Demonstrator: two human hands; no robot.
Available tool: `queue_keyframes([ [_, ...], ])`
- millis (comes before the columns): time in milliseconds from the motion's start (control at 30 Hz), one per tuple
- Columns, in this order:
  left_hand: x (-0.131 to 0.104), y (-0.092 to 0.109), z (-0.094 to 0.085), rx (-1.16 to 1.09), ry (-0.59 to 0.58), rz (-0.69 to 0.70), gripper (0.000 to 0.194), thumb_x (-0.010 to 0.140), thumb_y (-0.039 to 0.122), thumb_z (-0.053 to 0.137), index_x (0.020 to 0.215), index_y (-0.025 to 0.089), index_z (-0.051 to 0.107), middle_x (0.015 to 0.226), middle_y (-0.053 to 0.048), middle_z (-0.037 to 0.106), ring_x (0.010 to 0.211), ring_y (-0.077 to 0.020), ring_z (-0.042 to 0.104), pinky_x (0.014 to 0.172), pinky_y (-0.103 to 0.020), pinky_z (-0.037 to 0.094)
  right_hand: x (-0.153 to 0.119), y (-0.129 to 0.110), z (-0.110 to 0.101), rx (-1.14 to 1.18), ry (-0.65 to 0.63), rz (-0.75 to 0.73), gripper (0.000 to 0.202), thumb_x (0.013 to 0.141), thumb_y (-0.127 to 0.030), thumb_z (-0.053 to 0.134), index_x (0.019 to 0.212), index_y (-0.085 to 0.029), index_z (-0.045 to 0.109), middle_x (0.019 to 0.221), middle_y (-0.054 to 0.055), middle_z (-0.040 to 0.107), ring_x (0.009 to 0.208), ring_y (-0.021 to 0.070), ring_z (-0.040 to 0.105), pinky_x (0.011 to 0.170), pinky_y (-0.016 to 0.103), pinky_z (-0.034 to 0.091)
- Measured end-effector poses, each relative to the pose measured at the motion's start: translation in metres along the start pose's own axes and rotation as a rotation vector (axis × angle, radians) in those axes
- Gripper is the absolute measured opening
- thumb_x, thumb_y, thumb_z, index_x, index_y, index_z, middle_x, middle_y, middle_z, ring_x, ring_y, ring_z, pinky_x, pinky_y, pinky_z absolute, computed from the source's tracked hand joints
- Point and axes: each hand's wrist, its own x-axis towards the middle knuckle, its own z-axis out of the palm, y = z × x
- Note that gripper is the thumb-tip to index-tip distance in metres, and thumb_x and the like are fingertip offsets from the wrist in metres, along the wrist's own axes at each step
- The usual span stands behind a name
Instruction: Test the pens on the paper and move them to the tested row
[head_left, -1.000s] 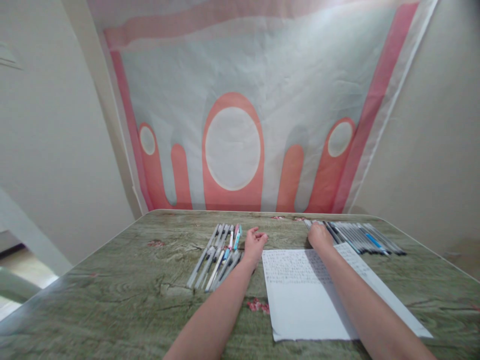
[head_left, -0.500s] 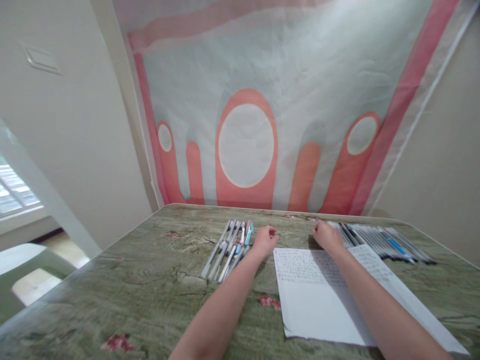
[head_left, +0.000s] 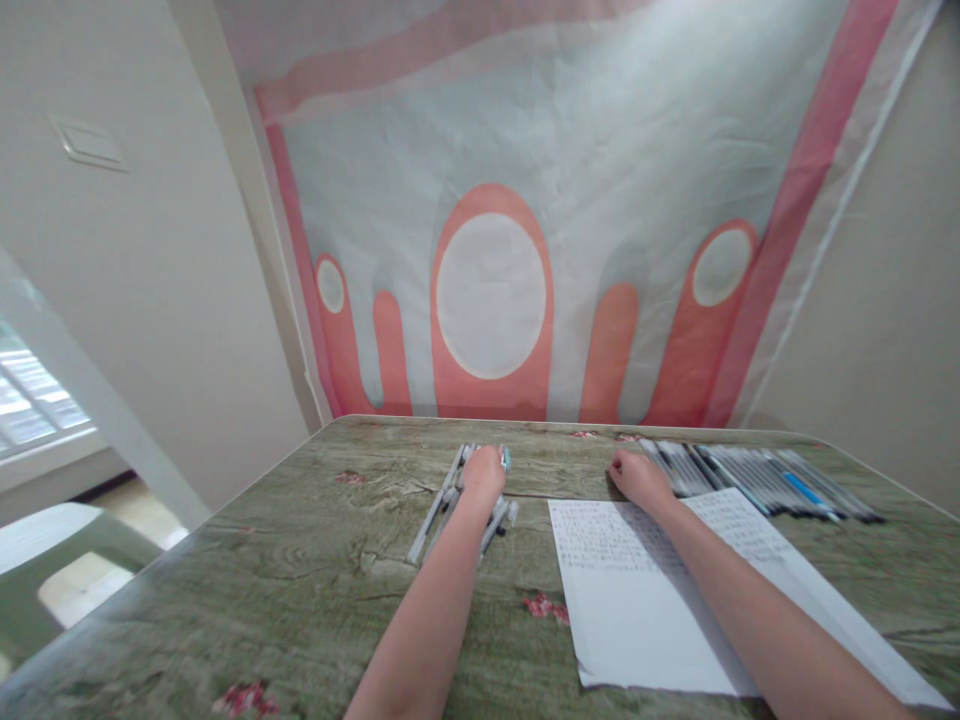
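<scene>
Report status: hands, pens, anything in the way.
Left hand over left pen group, grip hidden. Right hand curled at left end of right pen row. Right forearm crosses paper.

Tabletop (head_left: pixel 315 600) was patterned with grey-green woodgrain and red blossoms (head_left: pixel 546 606); wall hanging (head_left: pixel 637 150) was printed with coral arches (head_left: pixel 491 400); one pen (head_left: pixel 802 488) was marked bright blue.
</scene>
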Motion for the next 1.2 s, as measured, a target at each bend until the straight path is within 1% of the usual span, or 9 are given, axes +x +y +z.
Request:
queue_keyframes([
  [167,-0.007,0.009,0.003,0.062,-0.059,-0.004,0.036,0.085,0.033,0.034,0.098,0.012,0.060,0.093,-0.016,0.064,0.087,-0.0204,0.060,0.074,-0.027,0.042,-0.001,-0.001,0.004,-0.001,0.015,-0.036,0.024,0.080,-0.034,0.041,0.082,-0.019,0.060,0.082,0.009,0.064,0.079,0.0212,0.059,0.061,0.028,0.037],
  [300,-0.009,0.008,0.009,0.080,-0.017,0.019,0.034,0.085,0.029,0.032,0.101,0.013,0.058,0.094,-0.014,0.063,0.087,-0.0216,0.059,0.074,-0.030,0.043,-0.002,-0.002,0.004,0.008,0.004,-0.047,0.024,0.080,-0.034,0.041,0.082,-0.019,0.059,0.082,0.008,0.063,0.079,0.0205,0.058,0.061,0.027,0.036],
  [433,-0.009,0.008,0.015,0.071,-0.023,0.030,0.032,0.085,0.026,0.033,0.106,0.015,0.054,0.094,-0.013,0.063,0.087,-0.0208,0.059,0.075,-0.030,0.043,-0.002,-0.004,0.003,0.010,0.008,-0.039,0.024,0.080,-0.035,0.041,0.081,-0.020,0.059,0.083,0.007,0.063,0.080,0.0197,0.058,0.060,0.026,0.035],
  [667,-0.013,0.017,0.013,0.079,-0.030,0.032,0.033,0.082,0.020,0.037,0.112,0.012,0.049,0.093,-0.016,0.062,0.087,-0.0219,0.059,0.074,-0.030,0.044,-0.003,-0.004,0.002,0.033,0.012,-0.061,0.024,0.080,-0.035,0.042,0.081,-0.019,0.060,0.082,0.007,0.063,0.079,0.0194,0.057,0.061,0.025,0.035],
  [800,-0.014,0.021,0.013,0.079,-0.024,0.049,0.032,0.081,0.018,0.038,0.110,0.010,0.049,0.091,-0.016,0.062,0.085,-0.0223,0.059,0.072,-0.030,0.044,0.001,-0.006,0.003,0.096,0.049,-0.076,0.021,0.080,-0.029,0.043,0.086,-0.018,0.060,0.086,0.007,0.062,0.080,0.0179,0.057,0.065,0.025,0.037],
  [900,-0.015,0.022,0.014,0.080,-0.043,0.061,0.028,0.081,0.019,0.040,0.104,0.010,0.053,0.092,-0.016,0.062,0.086,-0.0219,0.059,0.073,-0.029,0.044,0.006,-0.016,0.006,0.160,0.105,-0.186,0.023,0.080,-0.021,0.043,0.097,-0.017,0.058,0.097,0.008,0.059,0.088,0.0160,0.054,0.075,0.025,0.037],
  [1033,-0.017,0.025,0.017,0.100,-0.054,0.104,0.022,0.079,0.021,0.043,0.096,0.013,0.055,0.097,-0.015,0.060,0.089,-0.0217,0.058,0.075,-0.030,0.043,0.011,-0.044,0.010,0.168,0.125,-0.505,0.039,0.076,-0.007,0.042,0.113,-0.018,0.051,0.116,0.008,0.052,0.102,0.0165,0.047,0.085,0.028,0.034],
  [1133,-0.018,0.027,0.016,0.125,-0.063,0.137,0.022,0.079,0.018,0.043,0.098,0.014,0.053,0.099,-0.015,0.058,0.091,-0.0220,0.058,0.076,-0.032,0.043,0.013,-0.064,0.011,0.104,0.136,-0.699,0.051,0.074,0.000,0.040,0.120,-0.022,0.046,0.127,0.006,0.045,0.103,0.0165,0.045,0.085,0.029,0.035],
  [1200,-0.019,0.028,0.015,0.143,-0.073,0.142,0.023,0.078,0.015,0.042,0.099,0.014,0.053,0.096,-0.014,0.059,0.092,-0.0219,0.057,0.077,-0.032,0.042,0.013,-0.073,0.011,0.063,0.140,-0.747,0.044,0.076,-0.003,0.041,0.114,-0.023,0.051,0.121,0.005,0.050,0.098,0.0168,0.047,0.081,0.029,0.036],
])
